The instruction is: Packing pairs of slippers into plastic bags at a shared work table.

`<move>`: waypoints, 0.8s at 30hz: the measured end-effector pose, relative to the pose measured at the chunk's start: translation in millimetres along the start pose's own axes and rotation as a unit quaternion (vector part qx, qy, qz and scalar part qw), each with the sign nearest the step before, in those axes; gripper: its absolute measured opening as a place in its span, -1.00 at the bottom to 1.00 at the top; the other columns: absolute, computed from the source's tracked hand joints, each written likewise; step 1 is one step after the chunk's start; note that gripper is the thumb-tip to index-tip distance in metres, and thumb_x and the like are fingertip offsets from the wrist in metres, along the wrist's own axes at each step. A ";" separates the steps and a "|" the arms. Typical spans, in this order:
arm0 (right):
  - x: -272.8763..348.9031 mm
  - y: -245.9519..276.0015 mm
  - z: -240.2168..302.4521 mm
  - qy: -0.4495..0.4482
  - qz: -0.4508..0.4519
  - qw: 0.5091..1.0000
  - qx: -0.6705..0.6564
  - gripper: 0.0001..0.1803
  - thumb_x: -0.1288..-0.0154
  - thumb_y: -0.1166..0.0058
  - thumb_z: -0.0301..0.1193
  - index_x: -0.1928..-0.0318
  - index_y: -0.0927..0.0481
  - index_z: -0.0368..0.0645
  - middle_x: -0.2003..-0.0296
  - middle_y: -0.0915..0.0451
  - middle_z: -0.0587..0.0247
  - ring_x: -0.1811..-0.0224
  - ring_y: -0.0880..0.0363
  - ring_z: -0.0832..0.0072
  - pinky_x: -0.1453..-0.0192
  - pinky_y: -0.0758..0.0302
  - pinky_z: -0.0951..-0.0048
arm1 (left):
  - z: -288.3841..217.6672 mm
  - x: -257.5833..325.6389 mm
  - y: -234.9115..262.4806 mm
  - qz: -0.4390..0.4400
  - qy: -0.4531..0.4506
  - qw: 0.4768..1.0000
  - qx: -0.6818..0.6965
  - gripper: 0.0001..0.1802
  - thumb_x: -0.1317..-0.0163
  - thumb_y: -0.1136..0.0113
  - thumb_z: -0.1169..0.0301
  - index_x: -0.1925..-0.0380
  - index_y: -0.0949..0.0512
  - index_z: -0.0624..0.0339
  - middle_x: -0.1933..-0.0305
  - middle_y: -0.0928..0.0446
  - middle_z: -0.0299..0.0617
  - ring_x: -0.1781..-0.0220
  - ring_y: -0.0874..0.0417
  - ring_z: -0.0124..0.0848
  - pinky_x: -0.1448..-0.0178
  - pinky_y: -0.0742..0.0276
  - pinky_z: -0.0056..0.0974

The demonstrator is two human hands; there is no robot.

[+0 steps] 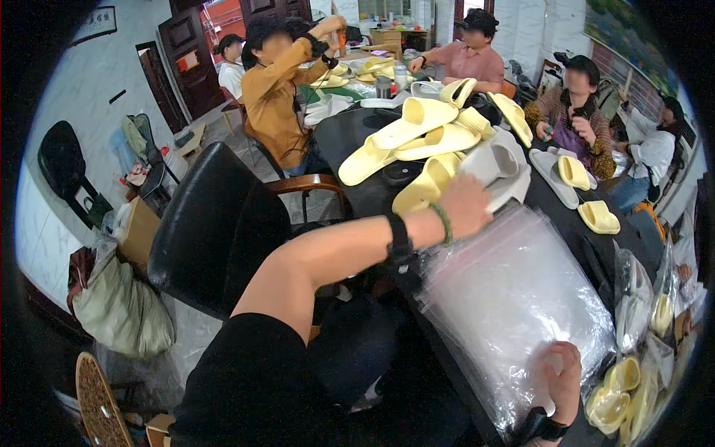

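Observation:
My left hand [465, 205] reaches out over the black table [350, 130] and grips a pale grey slipper [493, 162] at the edge of a pile of yellow slippers [417, 127]. Its wrist carries a black band and a green bead bracelet. My right hand [560, 378], with a black watch on the wrist, rests with curled fingers on a thick stack of clear plastic bags [514, 298] lying in front of me. Whether those fingers pinch a bag cannot be made out.
Bagged yellow slippers [622, 395] lie at the lower right. Loose yellow slippers [598, 216] and grey ones [551, 175] sit further along the table. Several people sit around the far end. A black chair [216, 223] stands to my left, with sacks on the floor [119, 305].

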State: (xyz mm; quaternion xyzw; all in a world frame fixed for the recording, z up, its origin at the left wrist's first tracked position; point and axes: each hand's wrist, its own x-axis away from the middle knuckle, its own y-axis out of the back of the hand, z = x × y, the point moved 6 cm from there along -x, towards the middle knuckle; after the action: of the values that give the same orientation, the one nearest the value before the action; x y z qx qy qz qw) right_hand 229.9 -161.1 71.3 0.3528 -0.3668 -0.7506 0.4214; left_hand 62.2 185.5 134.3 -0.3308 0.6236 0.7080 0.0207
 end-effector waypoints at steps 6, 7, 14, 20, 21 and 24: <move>14.4 32.4 -49.4 -0.110 -0.136 0.984 0.032 -0.81 -0.15 -0.24 -0.53 0.25 -0.53 -0.29 0.27 -0.57 -0.02 0.18 -0.57 0.15 0.07 -0.48 0.25 | 0.3 55.9 -30.1 0.172 0.120 0.967 0.146 -0.43 -0.25 -0.12 -0.09 0.21 -0.59 0.29 0.09 -0.58 0.12 0.01 -0.60 0.06 -0.08 -0.53 0.01; 16.2 40.2 -54.7 -0.152 -0.148 0.975 0.074 -0.83 -0.21 -0.23 -0.49 0.27 -0.53 -0.31 0.31 -0.57 -0.04 0.26 -0.57 0.18 0.15 -0.47 0.27 | 7.1 60.6 -38.4 0.227 0.141 0.950 0.160 -0.38 -0.28 -0.06 -0.13 0.19 -0.59 0.31 0.07 -0.57 0.15 -0.02 -0.60 0.07 -0.12 -0.52 0.01; 89.4 47.3 -106.2 -0.300 -0.125 0.927 0.186 -0.35 -0.48 0.11 0.05 0.31 -0.56 -0.43 0.43 -0.54 -0.29 0.35 -0.46 -0.18 0.21 -0.37 -0.03 | 18.5 61.4 -60.1 0.265 0.178 0.931 0.179 -0.16 -0.28 0.07 -0.28 0.08 -0.59 0.46 -0.03 -0.54 0.32 -0.10 -0.58 0.14 -0.23 -0.47 0.04; 74.8 35.0 -57.3 -0.324 -0.046 0.931 0.160 -0.29 -0.42 0.05 0.09 0.29 -0.49 -0.52 0.31 -0.55 -0.43 0.21 -0.53 -0.26 0.12 -0.45 -0.06 | 18.8 42.2 -74.5 0.289 0.194 0.908 0.235 -0.07 -0.16 0.04 -0.35 0.31 -0.66 0.53 0.16 -0.61 0.39 0.06 -0.68 0.13 -0.10 -0.57 -0.01; 79.5 33.8 -71.1 -0.305 -0.073 0.937 0.155 -0.28 -0.41 0.06 0.10 0.38 -0.51 -0.50 0.40 -0.56 -0.38 0.28 -0.56 -0.23 0.15 -0.46 -0.06 | 8.3 35.9 -64.9 0.296 0.170 0.895 0.286 -0.08 -0.14 0.02 -0.36 0.36 -0.67 0.52 0.20 -0.63 0.34 0.08 -0.70 0.09 -0.07 -0.58 0.00; 39.4 23.1 -10.9 -0.292 -0.050 0.939 0.175 -0.26 -0.41 0.06 0.10 0.46 -0.59 -0.47 0.44 -0.58 -0.37 0.30 -0.59 -0.23 0.15 -0.50 -0.02 | 32.4 44.1 -76.6 0.305 0.202 0.885 0.287 -0.07 -0.15 -0.01 -0.39 0.27 -0.64 0.49 0.26 -0.68 0.14 0.21 -0.74 -0.09 0.04 -0.60 -0.13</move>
State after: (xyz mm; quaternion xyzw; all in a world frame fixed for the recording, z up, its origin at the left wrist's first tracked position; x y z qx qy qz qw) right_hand 232.1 -207.6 77.0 0.2039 -0.5812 -0.7649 0.1889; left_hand 47.2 214.6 46.0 -0.2401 0.8605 0.3867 -0.2287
